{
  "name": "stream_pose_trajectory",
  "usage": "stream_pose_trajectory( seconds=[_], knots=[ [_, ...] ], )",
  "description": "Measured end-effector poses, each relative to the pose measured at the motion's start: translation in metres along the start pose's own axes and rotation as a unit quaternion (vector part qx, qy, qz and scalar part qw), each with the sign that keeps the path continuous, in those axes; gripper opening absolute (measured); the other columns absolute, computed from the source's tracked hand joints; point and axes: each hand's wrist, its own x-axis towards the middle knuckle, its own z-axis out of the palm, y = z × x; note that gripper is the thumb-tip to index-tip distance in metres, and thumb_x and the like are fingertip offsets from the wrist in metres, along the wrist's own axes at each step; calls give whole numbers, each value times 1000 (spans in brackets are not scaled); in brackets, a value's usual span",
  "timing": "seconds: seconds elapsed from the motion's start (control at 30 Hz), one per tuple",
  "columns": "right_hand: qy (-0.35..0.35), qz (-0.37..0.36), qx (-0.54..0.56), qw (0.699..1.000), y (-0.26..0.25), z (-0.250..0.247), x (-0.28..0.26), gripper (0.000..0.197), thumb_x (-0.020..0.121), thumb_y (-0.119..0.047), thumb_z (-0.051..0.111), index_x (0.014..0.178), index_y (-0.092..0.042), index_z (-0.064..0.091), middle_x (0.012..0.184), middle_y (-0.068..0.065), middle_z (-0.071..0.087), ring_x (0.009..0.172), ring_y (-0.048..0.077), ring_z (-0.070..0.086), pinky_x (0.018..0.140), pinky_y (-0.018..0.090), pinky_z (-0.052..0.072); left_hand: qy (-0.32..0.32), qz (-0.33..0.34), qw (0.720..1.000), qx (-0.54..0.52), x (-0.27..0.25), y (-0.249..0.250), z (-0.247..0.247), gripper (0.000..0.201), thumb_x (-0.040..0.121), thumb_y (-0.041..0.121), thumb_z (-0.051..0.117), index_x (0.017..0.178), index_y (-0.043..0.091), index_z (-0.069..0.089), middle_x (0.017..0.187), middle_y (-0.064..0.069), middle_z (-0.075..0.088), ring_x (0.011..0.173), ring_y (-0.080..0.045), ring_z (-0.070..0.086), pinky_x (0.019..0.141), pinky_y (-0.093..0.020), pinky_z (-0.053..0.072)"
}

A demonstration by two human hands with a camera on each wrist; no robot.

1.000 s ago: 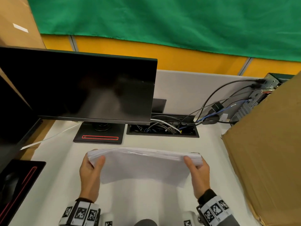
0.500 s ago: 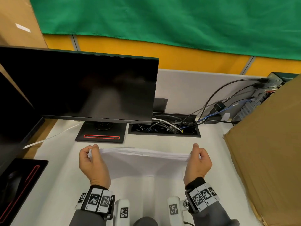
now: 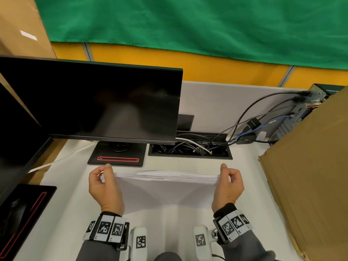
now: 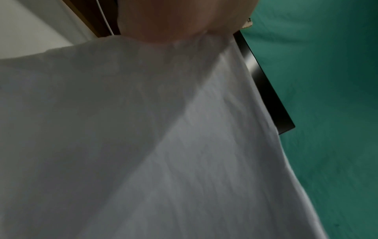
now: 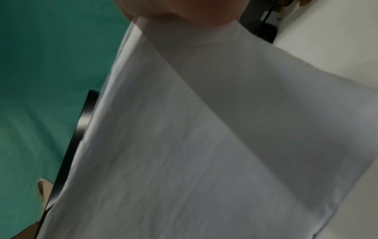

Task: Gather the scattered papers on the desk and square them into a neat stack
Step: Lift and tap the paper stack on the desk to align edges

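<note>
Upright between the two hands stands the stack of papers [image 3: 165,185], its lower edge on the white table [image 3: 66,213]. Left hand [image 3: 104,187] pinches the stack's left end with curled fingers and thumb; right hand [image 3: 228,185] pinches the right end the same way. Just beyond the hands sit a black monitor [image 3: 105,102] on its stand and a cable tray [image 3: 190,150]. Right of the right hand leans a cardboard sheet [image 3: 310,176].

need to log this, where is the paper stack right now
In the head view the paper stack stands on edge at the desk's centre, gripped between left hand and right hand, before the monitor base.
</note>
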Motion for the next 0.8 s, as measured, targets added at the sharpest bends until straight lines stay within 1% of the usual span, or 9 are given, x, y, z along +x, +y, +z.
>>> stream_pose_trajectory(
  seconds=[0.13, 0.3, 0.37, 0.47, 0.57, 0.67, 0.7, 0.73, 0.8],
  knots=[
    [2, 33, -1, 999, -1, 1, 2, 36, 86, -29, 60, 58, -13, 43, 62, 9, 38, 59, 19, 34, 60, 29, 34, -10, -19, 1000, -9, -5, 6, 3, 16, 87, 29, 56, 71, 29, 52, 67, 5, 48, 65, -7, 45, 69, -25, 40],
    [-17, 19, 3, 1000, 1, -1, -1, 22, 82, -28, 63, 67, -20, 50, 80, 10, 51, 74, 20, 47, 72, 33, 41, 14, -64, 998, -25, 2, 10, 1, 14, 87, 33, 57, 90, 20, 57, 71, 10, 48, 69, -3, 46, 65, -17, 39],
    [-16, 57, 5, 998, 5, -2, -4, 23, 83, -29, 64, 66, -20, 50, 76, 5, 53, 71, 17, 47, 68, 30, 41, 12, -73, 997, -23, 4, 9, 1, 18, 86, 35, 58, 94, 18, 57, 73, 10, 49, 71, -3, 46, 66, -18, 39],
    [-9, 84, 10, 996, 0, 2, -8, 33, 85, -30, 62, 61, -15, 46, 65, 0, 40, 62, 13, 37, 58, 26, 33, 15, -78, 997, -10, 7, 7, 1, 21, 85, 38, 58, 94, 19, 58, 75, 9, 50, 72, -5, 46, 74, -23, 38],
    [-13, 57, -6, 998, -7, 6, -4, 44, 87, -31, 58, 54, -15, 34, 58, -2, 23, 49, 8, 24, 53, 27, 24, 12, -73, 997, 7, 9, 9, 1, 23, 87, 39, 55, 95, 17, 57, 80, 5, 51, 78, -8, 47, 77, -25, 38],
    [-20, 51, -7, 998, -7, 9, -1, 46, 87, -37, 56, 56, -12, 34, 59, 1, 18, 53, 14, 20, 55, 28, 22, -24, 14, 995, 95, 7, 16, -2, 25, 91, 37, 47, 98, 14, 56, 80, 2, 53, 76, -10, 46, 83, -33, 43],
    [-24, 53, -6, 998, -8, 10, -1, 46, 87, -39, 56, 56, -12, 35, 59, 2, 18, 54, 16, 20, 55, 29, 22, -42, 95, 978, 184, 6, 20, -4, 27, 92, 38, 45, 102, 15, 56, 89, 0, 58, 84, -13, 48, 93, -40, 42],
    [-26, 54, -3, 998, -8, 11, -1, 47, 87, -39, 56, 56, -13, 34, 59, 2, 19, 55, 16, 21, 55, 29, 22, -69, 200, 935, 284, 3, 26, -5, 30, 91, 41, 46, 109, 18, 55, 100, -1, 61, 95, -16, 50, 100, -46, 35],
    [-32, 45, 3, 998, -9, 12, -3, 49, 88, -39, 57, 54, -15, 32, 58, 2, 19, 55, 16, 21, 54, 29, 23, -211, 379, 792, 429, -11, 42, 1, 51, 81, 57, 52, 124, 29, 50, 117, 5, 60, 116, -18, 48, 106, -47, 23]
  ],
)
